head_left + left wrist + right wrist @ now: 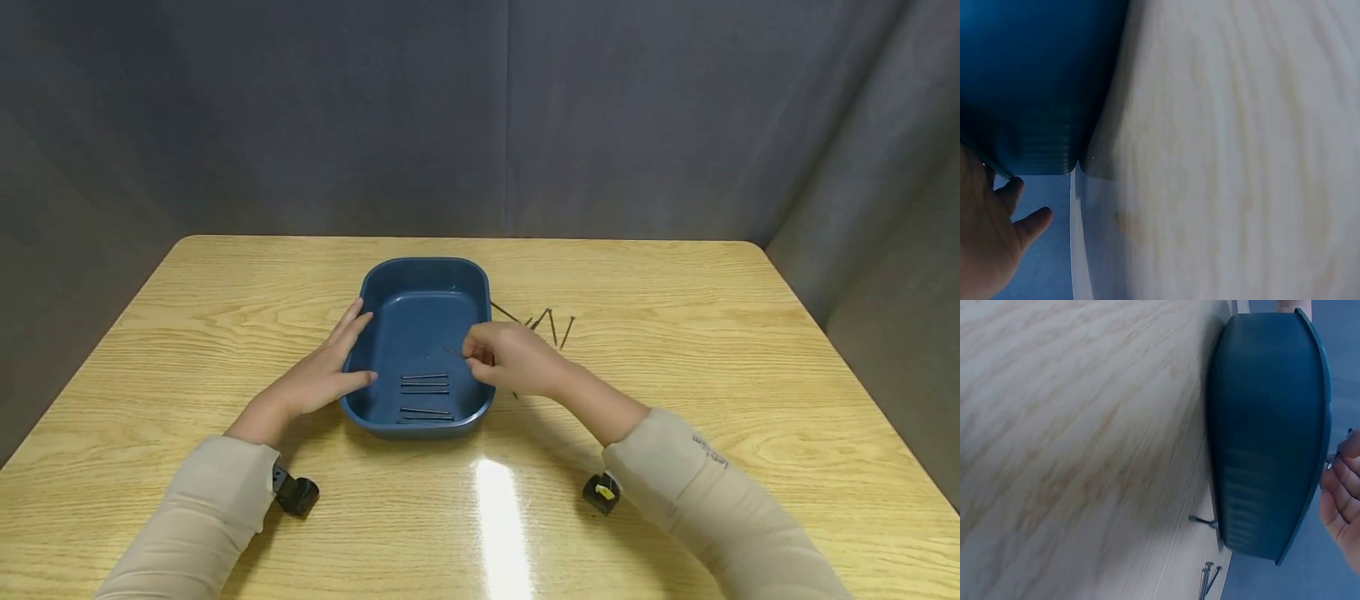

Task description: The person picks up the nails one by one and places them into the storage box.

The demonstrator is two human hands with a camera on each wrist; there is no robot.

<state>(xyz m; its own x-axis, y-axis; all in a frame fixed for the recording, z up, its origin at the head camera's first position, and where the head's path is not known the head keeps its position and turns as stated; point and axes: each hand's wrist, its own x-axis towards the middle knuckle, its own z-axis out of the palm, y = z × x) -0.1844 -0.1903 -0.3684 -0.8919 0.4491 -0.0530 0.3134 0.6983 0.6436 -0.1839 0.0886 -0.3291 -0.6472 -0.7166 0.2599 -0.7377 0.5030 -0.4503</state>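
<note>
A blue rectangular plastic bin (pixel 427 321) stands on the table. Inside it, several dark nails (pixel 425 384) lie roughly parallel toward the near end. My right hand (pixel 517 358) is over the bin's right rim and pinches one thin nail (pixel 453 352), whose end points left over the bin floor. In the right wrist view those curled fingers (pixel 1342 481) show just beyond the rim. At the bin's left side my left hand (pixel 318 375) rests on the rim with straight fingers spread and the thumb reaching over the inside.
More loose nails (pixel 553 327) lie on the wooden table (pixel 750 375) right of the bin, partly hidden by the right hand. One nail (pixel 1202 521) lies close against the bin's base. A dark grey curtain (pixel 480 117) hangs behind the table.
</note>
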